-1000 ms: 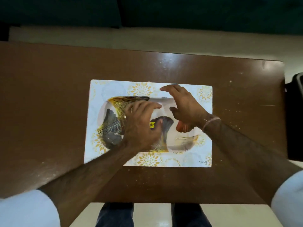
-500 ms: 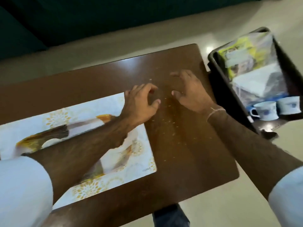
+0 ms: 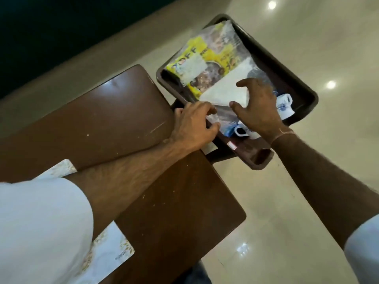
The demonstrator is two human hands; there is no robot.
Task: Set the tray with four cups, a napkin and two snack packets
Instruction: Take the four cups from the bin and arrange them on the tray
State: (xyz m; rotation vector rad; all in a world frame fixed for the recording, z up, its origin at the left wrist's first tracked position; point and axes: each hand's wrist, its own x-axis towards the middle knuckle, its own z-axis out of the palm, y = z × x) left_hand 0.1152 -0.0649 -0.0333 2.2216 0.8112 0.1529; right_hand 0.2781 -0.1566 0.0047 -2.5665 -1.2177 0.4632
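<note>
A dark brown tray [image 3: 262,160] stands to the right of the table, past its edge. Inside lie a yellow snack packet [image 3: 196,58], a white folded napkin [image 3: 225,89] on top of it, and a clear packet [image 3: 223,117] under the napkin's near corner. Two white cups with blue print show partly: one [image 3: 284,107] beyond my right hand, one [image 3: 242,131] under my wrist. My right hand [image 3: 258,107] hovers over the napkin with fingers spread. My left hand [image 3: 194,124] rests at the tray's near rim, fingers curled, with nothing seen in it.
The brown wooden table [image 3: 102,119] fills the left and middle. A white placemat [image 3: 114,253] with gold print lies at its near left, mostly hidden by my left sleeve. Glossy beige floor surrounds the tray on the right.
My view has swung right, from the placemat to the tray. Both hands left the table top and reached to the tray, the right one over the napkin.
</note>
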